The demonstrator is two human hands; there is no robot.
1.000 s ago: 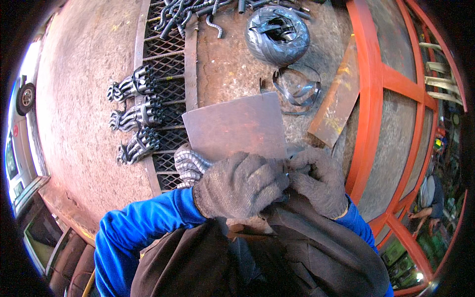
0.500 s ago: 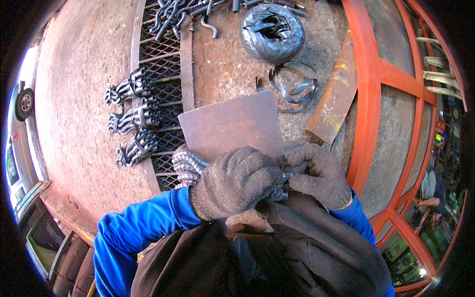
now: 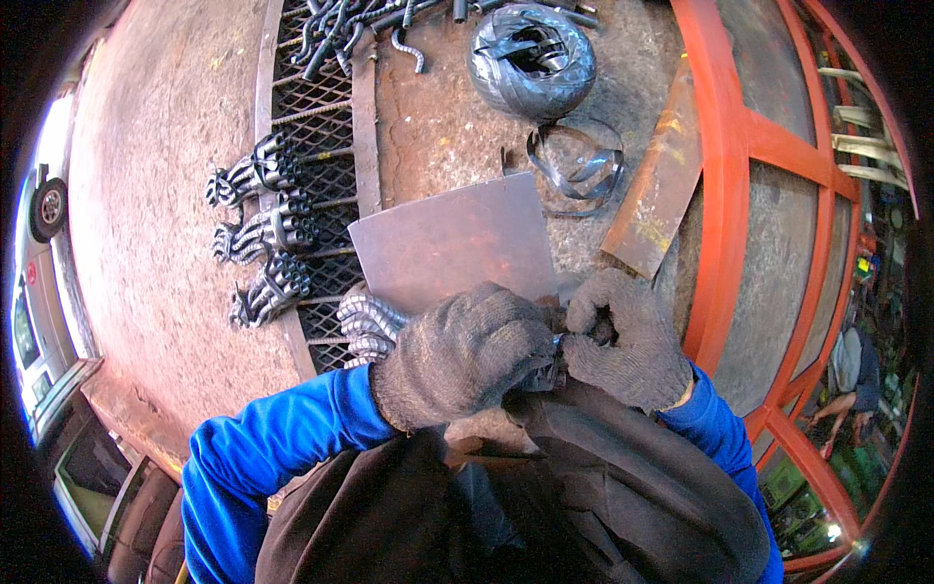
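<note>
Both my hands wear grey knit work gloves and meet low in the middle, above my dark-clothed lap. My left hand [image 3: 465, 355] is closed over a bundle of ribbed steel bars [image 3: 370, 326], whose curved ends stick out on its left. A little of the bundle's dark, shiny far end shows between the hands. My right hand [image 3: 625, 341] touches that end, thumb and forefinger curled together in a ring. Whatever they pinch is hidden. Just beyond the hands lies a flat metal sheet [image 3: 457, 241].
Strapped bundles of bent bars [image 3: 268, 229] lie on the left along a metal mesh strip [image 3: 326, 136]. Farther off are loose bars [image 3: 341, 29], a wrapped coil [image 3: 533, 63] and looped strapping [image 3: 579, 165]. On the right stand a rusty plate [image 3: 657, 175] and an orange frame [image 3: 728, 195]; another person [image 3: 851, 384] is beyond.
My right hand has shifted slightly at the bundle's end, its fingers curling into a clearer ring. Less of the shiny end shows. My left hand keeps its grip in nearly the same place.
</note>
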